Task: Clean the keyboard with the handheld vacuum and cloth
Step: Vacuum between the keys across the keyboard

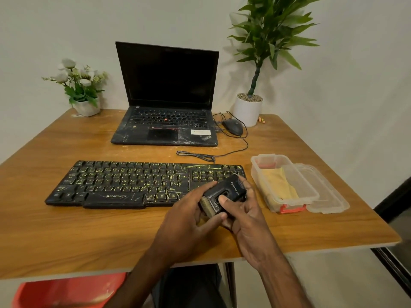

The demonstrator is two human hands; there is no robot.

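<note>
Fingers [248, 188] of the right hand [243, 215] curl over the far side of the handheld vacuum [225, 192]. Its thumb lies flat on the dark recess in the top face, perhaps on a switch, though that is too small to tell. The left hand [188, 208] cups the near end from the left. Its thumb lies under the tan brush strip [210, 206] and its other fingers wrap the left edge, so both hands hold the vacuum between them.

The vacuum sits just right of the frame's centre, raised over the lower right corner of the black Zebronics keyboard [133, 183]. It hides part of the number pad; whether it touches the keys cannot be told.

It looks like a small, rigid plastic block, probably light enough for one hand. The smooth casing may be a little slippery, so the long sides seem the best place to grip, with the thumb on top. The bristles look soft and should be kept free to sweep between the keys.

The keyboard is flat and stiff, streaked with yellow marks, and may slide on the wooden table [89, 236] unless steadied.

The yellow cloth [279, 182], soft and limp, lies in the clear plastic box [262, 158] at the right, well apart from both hands, with the box's lid [331, 196] beside it.
</note>
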